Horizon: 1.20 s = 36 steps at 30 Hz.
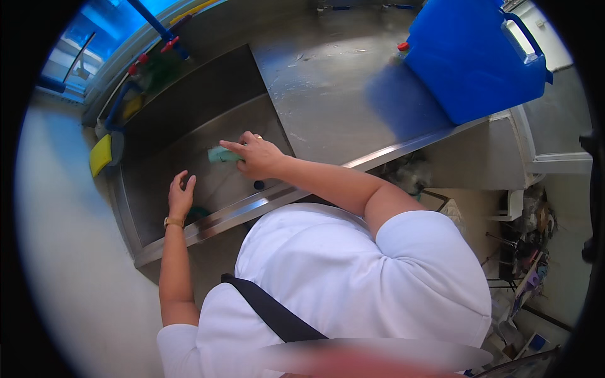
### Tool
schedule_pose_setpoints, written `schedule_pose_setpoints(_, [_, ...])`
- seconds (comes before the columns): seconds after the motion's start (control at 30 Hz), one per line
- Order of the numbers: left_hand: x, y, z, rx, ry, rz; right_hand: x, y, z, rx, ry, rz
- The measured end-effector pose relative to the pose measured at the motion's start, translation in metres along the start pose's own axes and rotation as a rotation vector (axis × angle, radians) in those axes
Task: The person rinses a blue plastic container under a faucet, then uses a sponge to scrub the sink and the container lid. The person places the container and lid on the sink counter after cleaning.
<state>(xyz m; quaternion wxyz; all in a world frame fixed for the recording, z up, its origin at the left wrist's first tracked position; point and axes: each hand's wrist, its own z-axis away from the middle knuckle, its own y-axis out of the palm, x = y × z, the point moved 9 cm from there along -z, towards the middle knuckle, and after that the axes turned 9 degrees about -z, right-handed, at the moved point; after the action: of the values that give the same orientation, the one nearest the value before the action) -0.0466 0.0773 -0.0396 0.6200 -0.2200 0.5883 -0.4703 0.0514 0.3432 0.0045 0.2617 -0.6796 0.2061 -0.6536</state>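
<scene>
Inside the steel sink, my right hand grips a pale green, translucent object, which looks like a small bottle or tube lying sideways. My left hand is lower and to the left, over the sink, with fingers apart and nothing visible in them. A small dark blue round item lies below my right hand. A dark green item is partly hidden near the sink's front edge, beside my left wrist.
A large blue jerrycan stands on the wet steel drainboard, near a small red-capped bottle. Red-topped bottles and a yellow sponge line the sink's back and left. Clutter fills the right side below.
</scene>
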Motion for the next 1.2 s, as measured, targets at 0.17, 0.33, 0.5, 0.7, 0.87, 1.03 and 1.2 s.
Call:
schedule_pose_setpoints(0.17, [-0.005,0.013,0.046,0.023,0.22,-0.376,-0.003,-0.037,0.043,0.133,0.075,0.075])
schedule_pose_setpoints(0.33, [-0.01,0.015,0.072,-0.06,0.255,-0.32,-0.007,-0.089,0.121,-0.181,-0.236,0.255])
schedule_pose_setpoints(0.5, [-0.015,0.01,0.08,-0.106,0.255,-0.356,-0.088,-0.154,0.208,-0.256,-0.135,0.339])
schedule_pose_setpoints(0.7, [-0.032,0.006,0.085,-0.177,0.305,-0.247,-0.229,-0.302,0.283,-0.78,0.368,0.667])
schedule_pose_setpoints(0.87, [-0.034,0.006,0.084,-0.156,0.272,-0.218,-0.222,-0.289,0.172,-1.012,0.465,0.668])
schedule_pose_setpoints(1.03, [-0.025,0.003,0.087,-0.157,0.247,-0.147,-0.051,-0.079,0.096,-0.331,-0.284,0.322])
schedule_pose_setpoints(1.2, [-0.028,-0.001,0.094,-0.244,0.261,-0.31,-0.107,-0.147,0.168,-0.26,-0.135,0.239])
